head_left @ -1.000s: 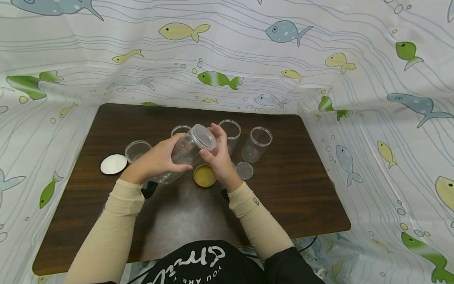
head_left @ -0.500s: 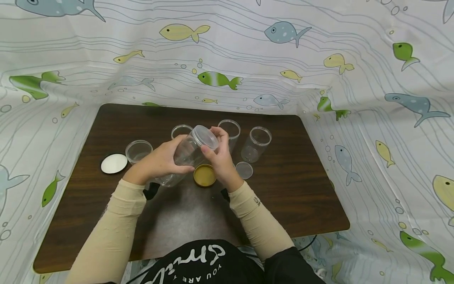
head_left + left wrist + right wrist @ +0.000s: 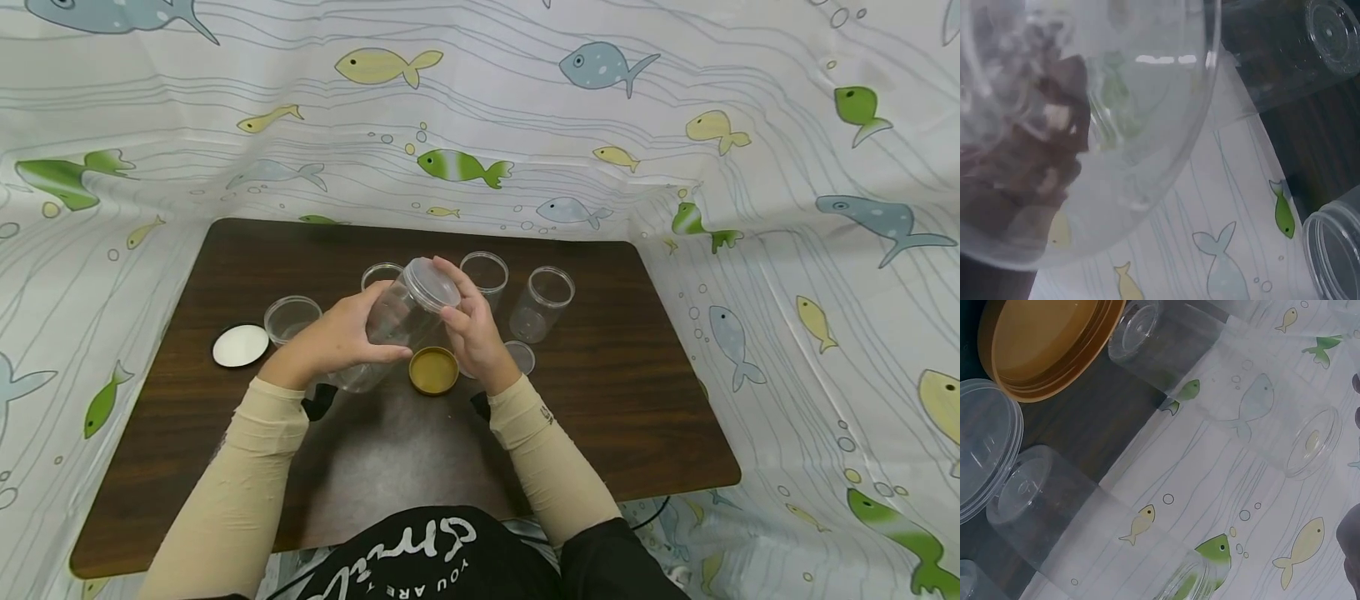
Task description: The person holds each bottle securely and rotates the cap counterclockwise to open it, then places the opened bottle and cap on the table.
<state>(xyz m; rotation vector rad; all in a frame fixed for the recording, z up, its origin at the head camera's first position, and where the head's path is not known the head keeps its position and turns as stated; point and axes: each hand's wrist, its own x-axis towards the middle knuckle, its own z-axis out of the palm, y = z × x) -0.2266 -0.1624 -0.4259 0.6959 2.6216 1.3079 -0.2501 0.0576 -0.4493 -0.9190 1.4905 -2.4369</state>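
My left hand (image 3: pixel 337 337) grips a clear plastic jar (image 3: pixel 393 321) around its side, tilted with its top up and to the right. A translucent lid (image 3: pixel 435 283) sits on the jar's mouth. At that lid's right edge, my right hand (image 3: pixel 480 337) holds the rim between thumb and fingers. In the left wrist view, the jar's round base (image 3: pixel 1141 206) fills the upper left, with fingers seen blurred through it. Under the hands lies a gold lid (image 3: pixel 433 372) on the table. The right wrist view shows only finger parts (image 3: pixel 1350 544) at its right edge.
Behind the hands stand three clear open jars, one (image 3: pixel 381 273) left, one (image 3: pixel 486 275) middle, one (image 3: pixel 542 308) right. A wide clear container (image 3: pixel 292 319) and a black-rimmed white lid (image 3: pixel 240 346) are at left. A clear lid (image 3: pixel 523 357) lies beside my right wrist.
My right hand has shifted slightly around the lid's edge, its fingers now straighter along the rim and its thumb farther right. The left hand keeps its grip on the jar, nearly still.
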